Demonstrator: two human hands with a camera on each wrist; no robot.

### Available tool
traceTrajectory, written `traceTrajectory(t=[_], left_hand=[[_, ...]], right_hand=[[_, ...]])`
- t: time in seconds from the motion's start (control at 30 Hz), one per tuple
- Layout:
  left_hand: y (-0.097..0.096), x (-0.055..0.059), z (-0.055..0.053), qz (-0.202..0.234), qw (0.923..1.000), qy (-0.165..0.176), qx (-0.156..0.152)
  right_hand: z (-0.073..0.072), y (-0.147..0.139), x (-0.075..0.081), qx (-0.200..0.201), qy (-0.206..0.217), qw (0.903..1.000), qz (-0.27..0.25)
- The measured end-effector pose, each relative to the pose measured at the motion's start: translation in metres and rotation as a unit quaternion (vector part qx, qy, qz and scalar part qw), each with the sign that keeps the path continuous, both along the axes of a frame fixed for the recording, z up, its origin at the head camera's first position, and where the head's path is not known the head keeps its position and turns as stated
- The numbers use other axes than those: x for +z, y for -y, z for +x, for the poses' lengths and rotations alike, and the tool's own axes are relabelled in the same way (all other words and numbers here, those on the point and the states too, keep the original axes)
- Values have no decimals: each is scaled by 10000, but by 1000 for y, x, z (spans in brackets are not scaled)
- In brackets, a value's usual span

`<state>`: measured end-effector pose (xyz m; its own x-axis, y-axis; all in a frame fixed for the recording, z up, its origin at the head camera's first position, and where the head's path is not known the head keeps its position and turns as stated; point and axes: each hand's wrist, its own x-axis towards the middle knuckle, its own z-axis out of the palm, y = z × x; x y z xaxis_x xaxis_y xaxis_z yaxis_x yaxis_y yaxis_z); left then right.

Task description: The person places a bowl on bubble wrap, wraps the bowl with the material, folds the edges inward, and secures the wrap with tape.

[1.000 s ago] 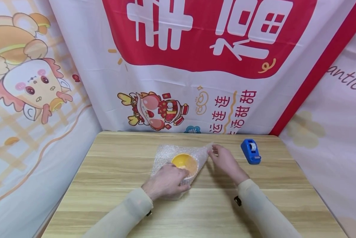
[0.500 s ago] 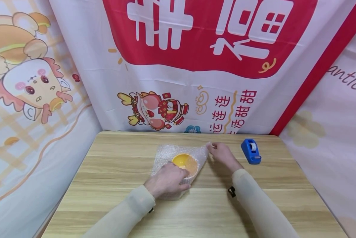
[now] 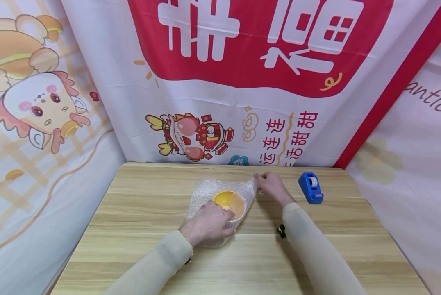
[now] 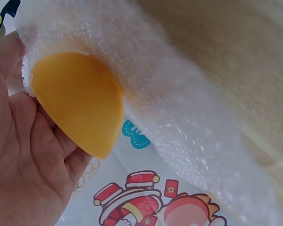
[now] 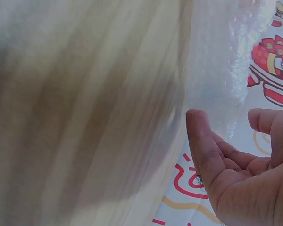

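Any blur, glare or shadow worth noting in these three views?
Head: mostly sharp, a soft shadow on the table beside the right sleeve; left wrist: table blurred, glints on the bubble wrap; right wrist: table blurred, partly shadowed.

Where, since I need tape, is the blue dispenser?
In the head view, the dispenser is on the table, near its back-right corner, right of the right hand.

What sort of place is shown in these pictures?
Probably a small indoor work booth: printed sheets hang behind and on both sides of a wood-grain table, which holds bubble wrap and a blue tape dispenser.
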<state>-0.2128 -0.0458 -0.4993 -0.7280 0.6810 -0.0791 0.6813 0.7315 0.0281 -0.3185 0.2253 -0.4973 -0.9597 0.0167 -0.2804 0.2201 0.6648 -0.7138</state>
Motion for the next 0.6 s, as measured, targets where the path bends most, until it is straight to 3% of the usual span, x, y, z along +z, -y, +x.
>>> traceTrajectory(t=[0.13,0.43,0.6], left_hand=[[-1,-1,0,4,10000,-35,-5],[-1,-1,1,43,9999,-136,-42],[-1,-1,2,10,9998,-200,-44]], right_hand=[[-5,2,1,5,-132,9998,162],[-17,-4,-2,150,43,9966,813],[-22,-5,-7,260,-142,9973,677]])
